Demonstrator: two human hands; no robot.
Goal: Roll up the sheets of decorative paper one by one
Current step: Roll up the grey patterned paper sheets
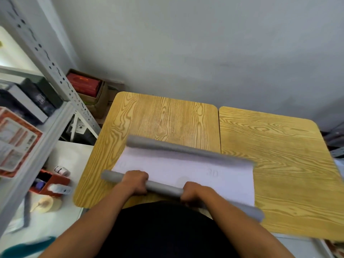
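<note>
Our left hand (135,180) and right hand (193,191) grip the near grey roll (163,188); the white sheet (186,170) reads "3D" faintly, on the desk (163,116)

Sheet of decorative paper (186,170): inner face white to pale lilac, with faint grey "3D" marks; outer face, seen on both rolled ends, plain mid-grey. Near roll (163,189): grey, unpatterned. Far roll (178,148): grey, unpatterned. Worktop (163,116): two yellow-ochre panels with bold brown wood-grain swirls. Wall (186,43): pale grey, faintly mottled. Shelf frame (46,58): light grey metal with rows of dark punched holes. Box on shelf (14,142): orange-red with white panels. Carton contents (83,84): red. Person's garment (167,229): black.
</note>
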